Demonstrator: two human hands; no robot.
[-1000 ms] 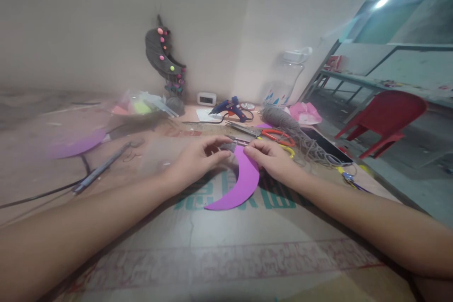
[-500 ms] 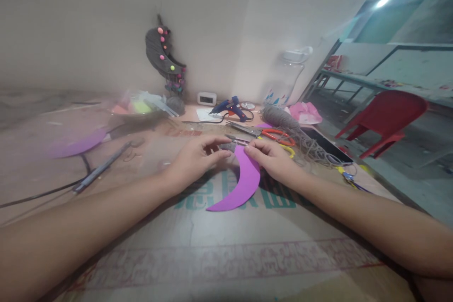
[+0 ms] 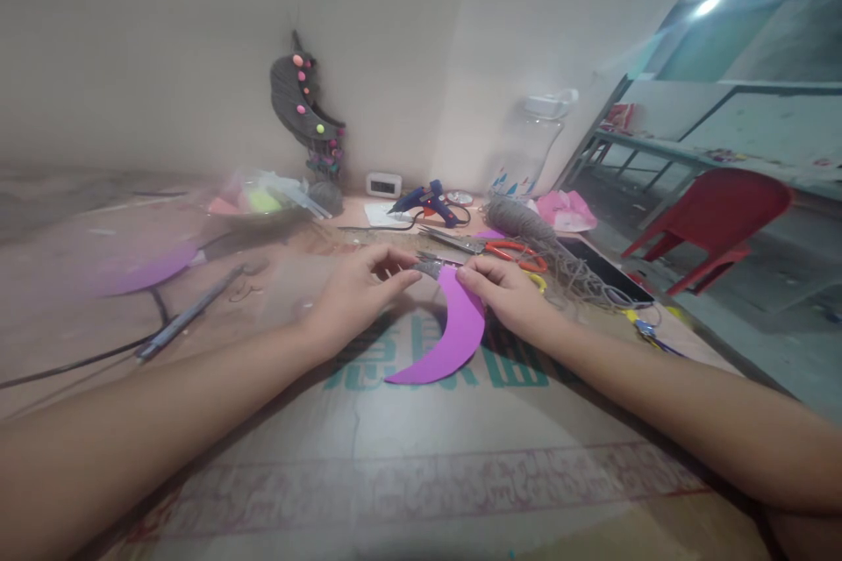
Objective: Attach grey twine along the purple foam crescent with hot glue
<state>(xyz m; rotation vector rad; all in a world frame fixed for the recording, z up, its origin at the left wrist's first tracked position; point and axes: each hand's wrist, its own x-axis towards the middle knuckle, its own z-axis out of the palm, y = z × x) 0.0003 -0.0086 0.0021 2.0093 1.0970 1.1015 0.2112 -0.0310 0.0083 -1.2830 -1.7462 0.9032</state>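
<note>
A purple crescent cut-out (image 3: 464, 324) hangs over the table, its lower point curving left. Grey yarn (image 3: 429, 267) is wound around its upper end. My right hand (image 3: 503, 285) pinches the crescent just below the winding, thumb in front. My left hand (image 3: 368, 294) is closed at the yarn-wrapped end, thumb and fingers curled about it; the exact grip is partly hidden. Behind the hands lie scissors with orange handles (image 3: 517, 254) and a loose ball of grey yarn (image 3: 519, 219).
A blue glue gun (image 3: 431, 202), small white clock (image 3: 383, 184) and clear bottle (image 3: 530, 149) stand at the back. A yarn-covered crescent (image 3: 289, 96) hangs on the wall. Left are a bowl (image 3: 253, 210), purple piece (image 3: 154, 270) and grey stick (image 3: 190, 311). A dark tablet-like slab (image 3: 605, 270) lies right.
The crescent's lower point has risen slightly. My left thumb and fingers have shifted a little left, showing more of the wound yarn. The right hand keeps its pinch.
</note>
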